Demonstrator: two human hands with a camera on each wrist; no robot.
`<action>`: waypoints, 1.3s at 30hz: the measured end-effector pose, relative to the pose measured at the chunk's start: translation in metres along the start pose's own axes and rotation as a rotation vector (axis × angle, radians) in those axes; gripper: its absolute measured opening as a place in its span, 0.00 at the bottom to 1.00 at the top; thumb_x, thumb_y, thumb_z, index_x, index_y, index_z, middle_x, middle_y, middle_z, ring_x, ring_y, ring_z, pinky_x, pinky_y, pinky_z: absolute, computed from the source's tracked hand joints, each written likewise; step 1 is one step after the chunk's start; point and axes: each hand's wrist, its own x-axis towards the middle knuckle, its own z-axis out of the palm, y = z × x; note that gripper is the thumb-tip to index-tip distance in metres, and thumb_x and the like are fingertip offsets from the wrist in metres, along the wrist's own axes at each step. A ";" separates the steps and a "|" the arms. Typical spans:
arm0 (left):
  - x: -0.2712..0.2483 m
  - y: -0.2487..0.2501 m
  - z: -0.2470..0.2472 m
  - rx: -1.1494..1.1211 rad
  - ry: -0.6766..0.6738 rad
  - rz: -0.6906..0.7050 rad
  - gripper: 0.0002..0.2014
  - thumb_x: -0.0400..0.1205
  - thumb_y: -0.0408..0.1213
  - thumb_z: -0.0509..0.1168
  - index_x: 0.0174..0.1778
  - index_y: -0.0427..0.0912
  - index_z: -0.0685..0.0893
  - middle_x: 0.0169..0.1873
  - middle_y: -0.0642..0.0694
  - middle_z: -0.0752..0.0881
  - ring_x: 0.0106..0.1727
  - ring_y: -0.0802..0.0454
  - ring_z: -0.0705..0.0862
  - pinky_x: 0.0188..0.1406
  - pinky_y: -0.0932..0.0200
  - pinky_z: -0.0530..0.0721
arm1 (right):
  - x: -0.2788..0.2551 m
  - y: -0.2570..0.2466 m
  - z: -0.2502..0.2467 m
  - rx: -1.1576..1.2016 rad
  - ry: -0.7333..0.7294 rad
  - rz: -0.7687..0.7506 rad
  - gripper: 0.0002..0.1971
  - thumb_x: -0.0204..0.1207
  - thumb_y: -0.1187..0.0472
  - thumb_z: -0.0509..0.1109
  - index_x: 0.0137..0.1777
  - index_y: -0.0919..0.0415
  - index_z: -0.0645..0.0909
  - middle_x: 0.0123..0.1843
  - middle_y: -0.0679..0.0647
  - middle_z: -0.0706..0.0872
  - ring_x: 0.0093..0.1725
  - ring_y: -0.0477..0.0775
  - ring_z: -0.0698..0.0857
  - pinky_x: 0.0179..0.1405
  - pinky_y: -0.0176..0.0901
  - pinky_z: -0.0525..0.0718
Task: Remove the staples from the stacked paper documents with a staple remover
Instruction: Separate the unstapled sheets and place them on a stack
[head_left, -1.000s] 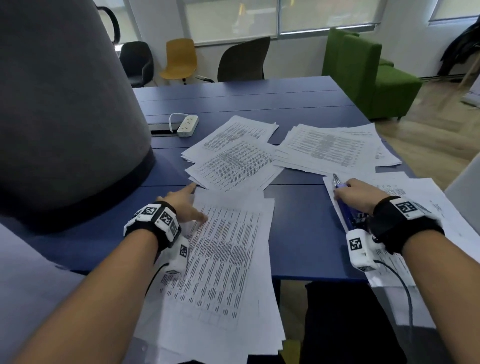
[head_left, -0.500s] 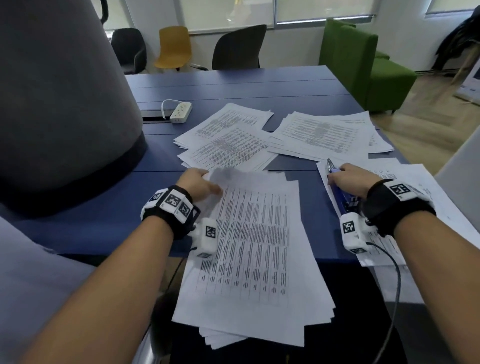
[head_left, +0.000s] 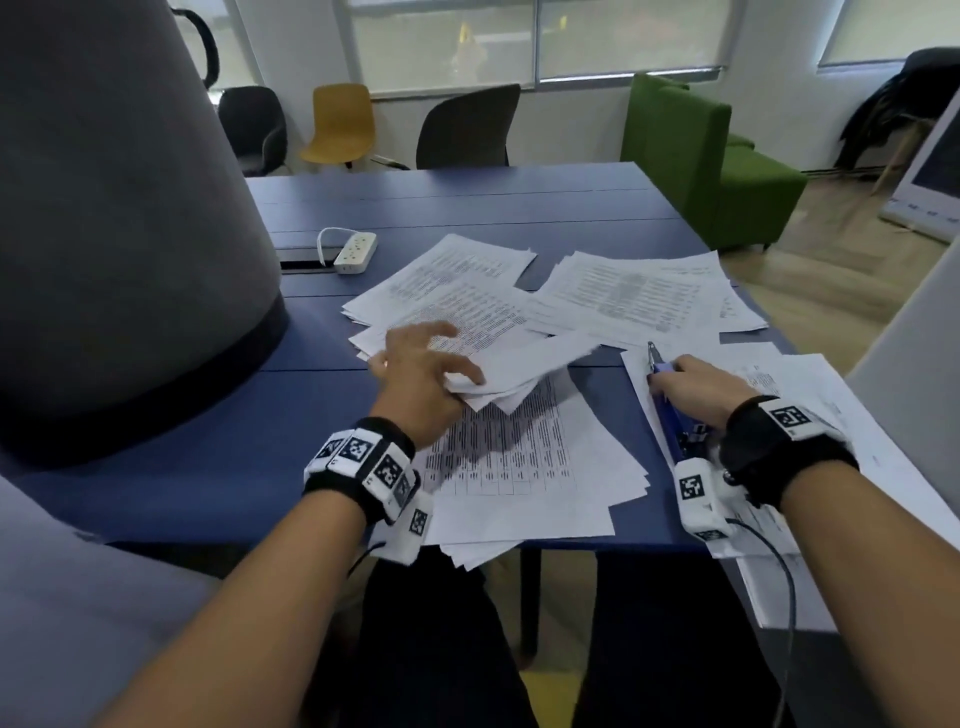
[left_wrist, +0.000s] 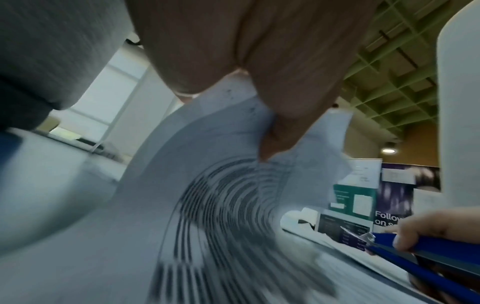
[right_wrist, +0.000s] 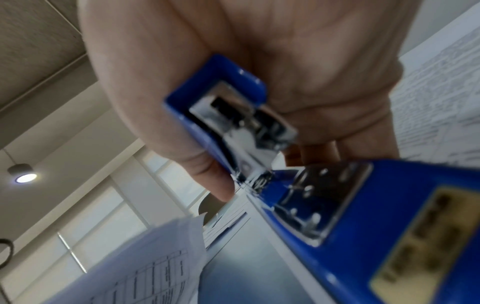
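- My left hand (head_left: 421, 371) grasps a bundle of printed sheets (head_left: 511, 364) by its near-left corner, thumb on top and fingers spread over the paper; my grip there is closed on the sheets, which are lifted and curled above the stack below.
- From the left wrist view the lifted sheets (left_wrist: 207, 195) arch upward under my fingers (left_wrist: 283, 123), the print blurred.
- The near stack of documents (head_left: 524, 478) lies flat on the blue tabletop (head_left: 218, 467) right in front of me, its near edge hanging over the tabletop's rim.
- My right hand (head_left: 696, 387) rests to the right on another spread of papers (head_left: 810, 395), its grip wrapped around the blue staple remover (head_left: 667, 410), whose metal tip points to the far side.
- The right wrist view shows the staple remover (right_wrist: 324, 205) up close, blue body with shiny metal parts, my thumb (right_wrist: 213, 176) against its side.
- Two more piles of paper (head_left: 639, 291) lie farther out.
- A white power strip (head_left: 355, 252) sits far left on the tabletop.
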 end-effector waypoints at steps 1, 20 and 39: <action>0.000 0.002 -0.004 0.099 -0.030 -0.015 0.16 0.70 0.38 0.82 0.45 0.66 0.93 0.71 0.58 0.75 0.76 0.49 0.64 0.68 0.50 0.54 | -0.003 -0.001 0.000 0.010 0.005 -0.001 0.14 0.80 0.51 0.66 0.57 0.61 0.78 0.53 0.61 0.84 0.44 0.57 0.79 0.38 0.46 0.71; -0.012 0.013 0.009 0.222 -0.477 0.004 0.56 0.73 0.46 0.81 0.90 0.50 0.52 0.76 0.45 0.62 0.75 0.43 0.68 0.74 0.44 0.79 | -0.064 -0.102 0.036 -0.422 -0.267 -0.424 0.21 0.82 0.51 0.63 0.74 0.36 0.74 0.68 0.56 0.82 0.52 0.53 0.81 0.47 0.39 0.77; -0.004 0.000 0.022 0.179 -0.475 0.002 0.50 0.75 0.26 0.70 0.90 0.49 0.53 0.86 0.50 0.61 0.83 0.40 0.68 0.80 0.40 0.71 | -0.054 -0.103 0.036 -0.252 -0.324 -0.402 0.21 0.78 0.53 0.67 0.69 0.33 0.81 0.60 0.46 0.84 0.56 0.48 0.82 0.46 0.33 0.76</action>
